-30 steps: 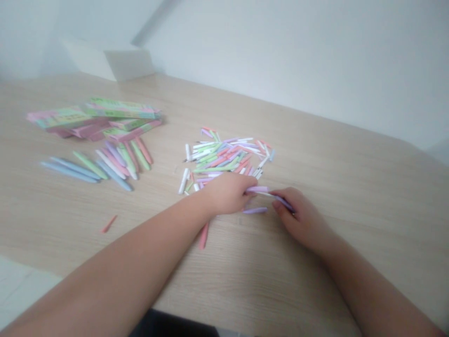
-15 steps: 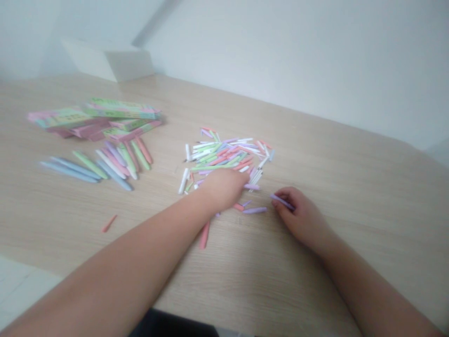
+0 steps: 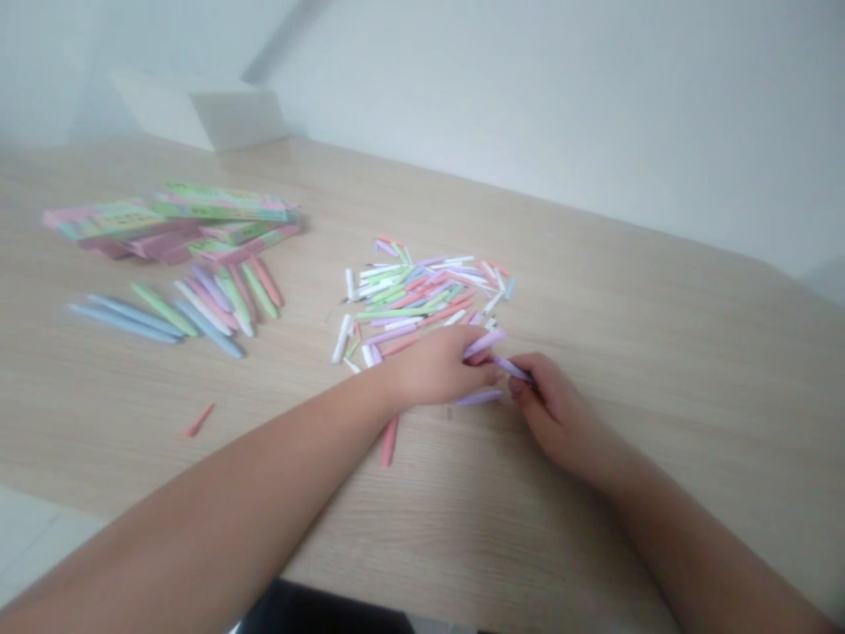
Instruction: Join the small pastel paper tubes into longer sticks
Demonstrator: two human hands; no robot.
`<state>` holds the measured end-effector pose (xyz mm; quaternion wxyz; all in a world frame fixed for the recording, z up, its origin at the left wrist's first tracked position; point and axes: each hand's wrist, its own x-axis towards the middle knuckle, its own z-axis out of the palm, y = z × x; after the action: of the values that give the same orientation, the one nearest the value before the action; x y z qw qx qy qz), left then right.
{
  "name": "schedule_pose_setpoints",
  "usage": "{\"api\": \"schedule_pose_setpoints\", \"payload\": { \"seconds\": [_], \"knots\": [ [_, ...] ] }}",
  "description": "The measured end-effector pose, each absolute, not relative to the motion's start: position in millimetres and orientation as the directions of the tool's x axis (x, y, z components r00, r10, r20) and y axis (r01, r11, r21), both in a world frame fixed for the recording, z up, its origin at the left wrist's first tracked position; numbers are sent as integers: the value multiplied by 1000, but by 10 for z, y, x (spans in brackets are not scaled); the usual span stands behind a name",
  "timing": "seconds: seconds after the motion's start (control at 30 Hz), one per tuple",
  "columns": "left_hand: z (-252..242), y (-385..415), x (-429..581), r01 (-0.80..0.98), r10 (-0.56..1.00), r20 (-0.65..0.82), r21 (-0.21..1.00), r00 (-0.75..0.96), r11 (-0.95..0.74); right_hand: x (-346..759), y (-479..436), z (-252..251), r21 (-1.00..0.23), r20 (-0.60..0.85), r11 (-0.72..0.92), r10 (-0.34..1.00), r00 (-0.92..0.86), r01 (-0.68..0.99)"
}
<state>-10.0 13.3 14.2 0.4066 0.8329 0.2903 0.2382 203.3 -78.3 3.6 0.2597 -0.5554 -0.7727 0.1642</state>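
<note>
My left hand [image 3: 439, 365] is closed round a purple pen part [image 3: 487, 342] at the near right edge of a heap of loose pen parts [image 3: 415, 295]. Just to its right, my right hand [image 3: 558, 414] pinches a slim purple pen piece [image 3: 512, 368] between thumb and fingers. The two pieces are close together; blur hides whether they touch. Below the hands lies another purple pen part [image 3: 480, 399]. A red pen part [image 3: 390, 440] pokes out from under my left wrist. The heap mixes white, green, red and purple pieces, partly covered by my left hand.
To the left, several pastel pens [image 3: 211, 304] lie in a loose row, with blue pens [image 3: 125, 319] at its end. Behind them are stacked printed pen boxes [image 3: 224, 202]. A small red piece [image 3: 200, 420] lies near my left forearm. A white box [image 3: 238, 119] stands by the wall.
My left hand has moved right from the heap towards my right hand, and a purple pen part now sticks up from its fingers. My right hand has stayed nearly still, holding its piece.
</note>
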Motion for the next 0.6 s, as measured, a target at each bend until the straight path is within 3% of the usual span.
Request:
{"api": "schedule_pose_setpoints", "payload": {
  "seconds": [0.27, 0.43, 0.6],
  "knots": [
    [112, 154, -111, 243, 699, 101, 894, 708, -376, 2118, -726, 61, -511, 168, 311, 950, -262, 801],
    [117, 167, -120, 193, 728, 77, 940, 681, -280, 2191, -747, 12, -769, 154, 211, 977, -145, 604],
    [98, 189, -135, 178, 681, 53, 948, 731, -265, 2225, -754, 50, -888, 53, 105, 990, -127, 447]
  ]
}}
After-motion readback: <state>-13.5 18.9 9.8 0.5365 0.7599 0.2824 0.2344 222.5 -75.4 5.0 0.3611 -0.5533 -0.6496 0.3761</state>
